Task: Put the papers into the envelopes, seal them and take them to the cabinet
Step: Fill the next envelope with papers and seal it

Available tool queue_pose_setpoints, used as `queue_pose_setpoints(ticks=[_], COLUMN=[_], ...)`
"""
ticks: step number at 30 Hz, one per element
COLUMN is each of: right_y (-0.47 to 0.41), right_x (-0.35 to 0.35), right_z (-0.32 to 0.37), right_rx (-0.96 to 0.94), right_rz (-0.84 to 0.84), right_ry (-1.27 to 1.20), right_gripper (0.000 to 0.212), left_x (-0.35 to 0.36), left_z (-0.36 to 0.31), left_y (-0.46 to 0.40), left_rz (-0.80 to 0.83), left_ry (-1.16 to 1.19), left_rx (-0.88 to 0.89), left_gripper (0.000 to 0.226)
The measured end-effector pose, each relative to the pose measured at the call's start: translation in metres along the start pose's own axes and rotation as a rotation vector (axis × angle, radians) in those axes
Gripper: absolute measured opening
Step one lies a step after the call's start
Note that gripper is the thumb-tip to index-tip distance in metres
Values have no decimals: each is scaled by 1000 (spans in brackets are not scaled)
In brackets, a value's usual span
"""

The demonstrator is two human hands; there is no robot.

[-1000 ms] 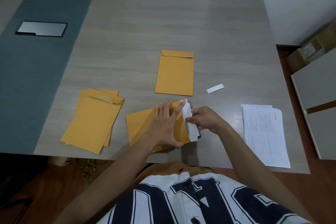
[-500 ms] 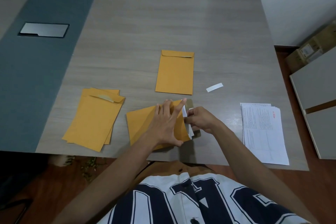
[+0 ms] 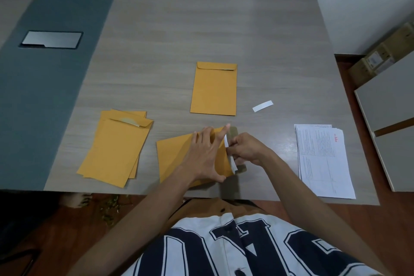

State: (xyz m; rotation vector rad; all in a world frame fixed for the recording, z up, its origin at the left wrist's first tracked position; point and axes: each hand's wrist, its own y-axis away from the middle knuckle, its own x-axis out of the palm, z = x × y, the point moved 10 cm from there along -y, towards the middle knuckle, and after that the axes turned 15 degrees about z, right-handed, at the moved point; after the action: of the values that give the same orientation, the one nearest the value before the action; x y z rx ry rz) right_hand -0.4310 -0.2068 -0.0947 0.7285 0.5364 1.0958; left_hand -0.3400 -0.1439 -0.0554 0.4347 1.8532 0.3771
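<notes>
A yellow envelope (image 3: 172, 154) lies sideways near the table's front edge, its mouth to the right. My left hand (image 3: 208, 152) rests flat on it with fingers spread. My right hand (image 3: 244, 149) pinches folded white paper (image 3: 233, 164) at the envelope's mouth; only a thin white edge still shows. The envelope's flap (image 3: 234, 132) lies open under my right hand. A closed envelope (image 3: 214, 89) lies further back. A pile of envelopes (image 3: 116, 148) sits to the left. A stack of printed papers (image 3: 322, 161) lies at the right.
A small white strip (image 3: 262, 105) lies on the table (image 3: 201, 18) right of the closed envelope. A metal plate (image 3: 51, 39) sits in the grey band at the left. A grey cabinet (image 3: 389, 105) and a cardboard box (image 3: 383, 56) stand beyond the table's right edge.
My right hand has pushed the white paper leftward into the envelope; much less of it shows now. My left hand has stayed pressing on the envelope.
</notes>
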Motion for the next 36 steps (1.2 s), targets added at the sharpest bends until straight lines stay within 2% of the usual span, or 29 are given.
queue_pose_setpoints(ticks=[4,10,15,23,30,34,36], right_y=[-3,4,6,6,9,10,8], right_x=[14,5,0,-1,-8,-12,-11], right_z=[-2,1,0,-5,-8,-10,-12], right_rx=[-30,-62,-41,-17,-19,-7,-1], right_rz=[26,37,61,70,63,75,64], right_ry=[-76,-218,-211,-233,-220,-238,-240], right_gripper=[7,15,14,20,8,15,10], left_x=[-9,7,8,3,4,5,5], left_z=[1,41,31,14,22,24,21], left_y=[-3,3,-3,-4,-3,-2,-4], left_rz=[-49,112,138,85,61,69,62], left_ry=[-9,-57,-122,-129,-149,-156,-170], left_rx=[9,-70,-50,-33,-62,-69,-68], left_gripper=[150,161,159,154,153,153,153])
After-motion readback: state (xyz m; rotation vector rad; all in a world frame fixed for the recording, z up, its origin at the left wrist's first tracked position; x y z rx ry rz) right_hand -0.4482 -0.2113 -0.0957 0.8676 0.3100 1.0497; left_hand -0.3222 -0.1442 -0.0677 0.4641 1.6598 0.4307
